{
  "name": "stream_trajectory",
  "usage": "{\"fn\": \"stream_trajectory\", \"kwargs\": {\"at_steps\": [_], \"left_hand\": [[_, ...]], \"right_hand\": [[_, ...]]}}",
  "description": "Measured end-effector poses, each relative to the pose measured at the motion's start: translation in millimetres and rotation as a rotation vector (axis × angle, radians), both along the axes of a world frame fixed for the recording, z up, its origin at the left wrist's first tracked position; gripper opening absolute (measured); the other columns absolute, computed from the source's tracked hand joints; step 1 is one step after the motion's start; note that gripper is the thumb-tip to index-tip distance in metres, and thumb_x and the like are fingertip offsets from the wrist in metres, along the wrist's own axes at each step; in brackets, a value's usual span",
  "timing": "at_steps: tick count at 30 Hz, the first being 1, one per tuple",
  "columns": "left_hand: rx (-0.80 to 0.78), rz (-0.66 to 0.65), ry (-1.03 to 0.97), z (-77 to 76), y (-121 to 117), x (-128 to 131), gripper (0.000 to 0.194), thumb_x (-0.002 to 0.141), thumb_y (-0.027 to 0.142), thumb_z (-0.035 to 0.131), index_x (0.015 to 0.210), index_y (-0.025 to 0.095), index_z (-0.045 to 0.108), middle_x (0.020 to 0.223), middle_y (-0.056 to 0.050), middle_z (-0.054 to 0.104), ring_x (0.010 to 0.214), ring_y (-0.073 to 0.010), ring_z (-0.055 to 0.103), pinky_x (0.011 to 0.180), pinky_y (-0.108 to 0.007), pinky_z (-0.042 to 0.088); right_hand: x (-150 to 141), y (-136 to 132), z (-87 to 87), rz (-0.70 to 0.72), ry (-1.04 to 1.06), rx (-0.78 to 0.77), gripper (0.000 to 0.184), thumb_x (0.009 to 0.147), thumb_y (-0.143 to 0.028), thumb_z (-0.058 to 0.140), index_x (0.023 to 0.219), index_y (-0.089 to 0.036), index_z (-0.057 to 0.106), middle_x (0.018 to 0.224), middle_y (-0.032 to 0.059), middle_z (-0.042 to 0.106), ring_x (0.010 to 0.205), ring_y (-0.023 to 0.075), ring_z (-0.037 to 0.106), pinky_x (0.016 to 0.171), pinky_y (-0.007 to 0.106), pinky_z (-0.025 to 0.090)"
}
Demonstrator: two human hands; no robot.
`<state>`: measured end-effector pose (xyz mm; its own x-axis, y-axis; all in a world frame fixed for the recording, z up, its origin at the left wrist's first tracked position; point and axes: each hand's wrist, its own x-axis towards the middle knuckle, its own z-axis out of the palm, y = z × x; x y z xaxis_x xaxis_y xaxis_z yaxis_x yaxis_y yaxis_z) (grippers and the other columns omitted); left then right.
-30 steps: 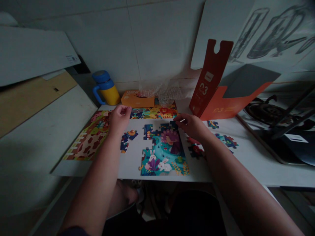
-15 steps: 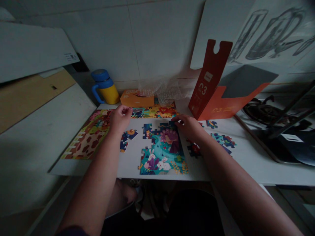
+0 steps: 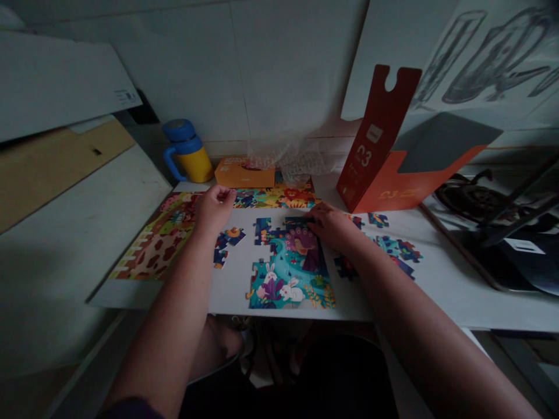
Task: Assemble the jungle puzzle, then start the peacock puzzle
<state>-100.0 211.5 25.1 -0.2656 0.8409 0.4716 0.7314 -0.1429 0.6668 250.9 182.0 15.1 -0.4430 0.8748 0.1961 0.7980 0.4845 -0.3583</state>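
A partly joined jigsaw puzzle with white rabbits and a purple peacock lies on the white table before me. At its upper right corner my right hand bends its fingers down on a dark blue puzzle piece, partly covered by the fingertips. My left hand hovers over the far left side with its fingers curled together; anything inside them is hidden. Loose joined pieces lie right of my left forearm. More loose pieces are spread beyond my right forearm, some partly hidden under it.
A giraffe-patterned puzzle lies at the left, a lion puzzle at the back. Behind stand a blue-and-yellow mug, an orange box, bubble wrap and a tall open orange carton. A black object sits right.
My right hand has lowered and flattened slightly over the puzzle's upper right corner. My left hand stays almost still. The view has shifted a little.
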Motion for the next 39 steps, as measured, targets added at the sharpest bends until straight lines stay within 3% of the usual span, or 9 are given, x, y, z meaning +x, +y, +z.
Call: {"fn": "stream_trajectory", "kwargs": {"at_steps": [8,13,19,24,27,29,32,36,39], "left_hand": [[-0.007,0.022,0.002,1.6,-1.2,0.5,0.022,0.094,0.042,0.068,0.088,0.021,0.071,0.086,-0.002,0.077,0.077,-0.0183,0.068,0.073,-0.029,0.047],[-0.031,0.03,0.01,1.2,-0.7,-0.6,0.024,0.094,0.044,0.067,0.089,0.022,0.071,0.084,-0.002,0.076,0.077,-0.0188,0.068,0.072,-0.029,0.047],[-0.056,0.021,0.027,0.0,0.9,1.0,0.026,0.093,0.046,0.066,0.091,0.022,0.072,0.088,-0.005,0.078,0.081,-0.0206,0.069,0.074,-0.03,0.05],[-0.131,-0.006,0.014,-8.6,7.8,-1.1,0.024,0.091,0.047,0.067,0.09,0.024,0.071,0.091,-0.006,0.079,0.082,-0.0228,0.071,0.077,-0.031,0.053],[-0.148,-0.017,0.005,-13.6,11.3,-3.8,0.026,0.09,0.05,0.066,0.089,0.025,0.07,0.09,-0.005,0.079,0.08,-0.0226,0.071,0.077,-0.031,0.054],[-0.148,-0.014,0.006,-14.5,12.0,-4.6,0.028,0.09,0.052,0.065,0.088,0.025,0.07,0.09,-0.004,0.079,0.08,-0.0227,0.071,0.077,-0.032,0.053],[-0.155,-0.012,0.011,-12.4,11.0,-3.8,0.029,0.09,0.053,0.065,0.089,0.025,0.071,0.089,-0.004,0.079,0.08,-0.0236,0.07,0.074,-0.032,0.052],[-0.163,-0.011,0.02,-8.3,8.4,-0.8,0.028,0.088,0.053,0.065,0.087,0.026,0.07,0.088,-0.004,0.079,0.078,-0.0239,0.07,0.07,-0.032,0.049],[-0.171,-0.019,0.025,-5.4,5.6,2.6,0.027,0.088,0.052,0.065,0.086,0.026,0.07,0.086,-0.003,0.078,0.074,-0.023,0.068,0.067,-0.032,0.046]], "right_hand": [[-0.1,3.2,-5.1,0.019,0.007,0.004,0.027,0.099,-0.015,0.066,0.121,-0.018,0.08,0.123,0.0137,0.072,0.114,0.0265,0.069,0.103,0.034,0.051],[1.9,2.1,-4.9,0.003,0.044,0.02,0.022,0.099,-0.017,0.067,0.116,-0.018,0.08,0.119,0.0123,0.072,0.103,0.0235,0.069,0.093,0.03,0.051],[-18.7,-16.1,18.4,-0.023,-0.141,0.124,0.022,0.107,-0.023,0.057,0.107,-0.017,0.078,0.111,0.0124,0.073,0.094,0.0228,0.066,0.081,0.032,0.044],[-64.2,-64.2,45.6,0.379,-0.302,0.395,0.021,0.112,-0.023,0.051,0.108,-0.021,0.072,0.104,0.008,0.073,0.094,0.0235,0.061,0.079,0.037,0.037],[-84.2,-98.9,48.2,0.565,-0.261,0.465,0.02,0.113,-0.025,0.05,0.11,-0.022,0.069,0.103,0.006,0.072,0.091,0.0228,0.06,0.076,0.038,0.038],[-87.9,-114.7,45.8,0.597,-0.245,0.445,0.018,0.112,-0.026,0.052,0.111,-0.023,0.069,0.104,0.0057,0.073,0.09,0.0229,0.061,0.075,0.038,0.039],[-72.8,-116.2,44.7,0.352,-0.253,0.315,0.019,0.111,-0.028,0.052,0.108,-0.022,0.07,0.103,0.0079,0.075,0.091,0.0235,0.065,0.074,0.036,0.042],[-12.0,-80.6,52.0,-0.388,-0.312,0.081,0.039,0.112,-0.041,0.046,0.113,-0.013,0.073,0.106,0.0174,0.078,0.092,0.0268,0.073,0.076,0.035,0.05],[44.5,-47.2,52.4,-0.76,-0.414,-0.025,0.048,0.109,-0.047,0.049,0.115,-0.007,0.076,0.11,0.0258,0.078,0.099,0.0336,0.076,0.08,0.038,0.054]]}}
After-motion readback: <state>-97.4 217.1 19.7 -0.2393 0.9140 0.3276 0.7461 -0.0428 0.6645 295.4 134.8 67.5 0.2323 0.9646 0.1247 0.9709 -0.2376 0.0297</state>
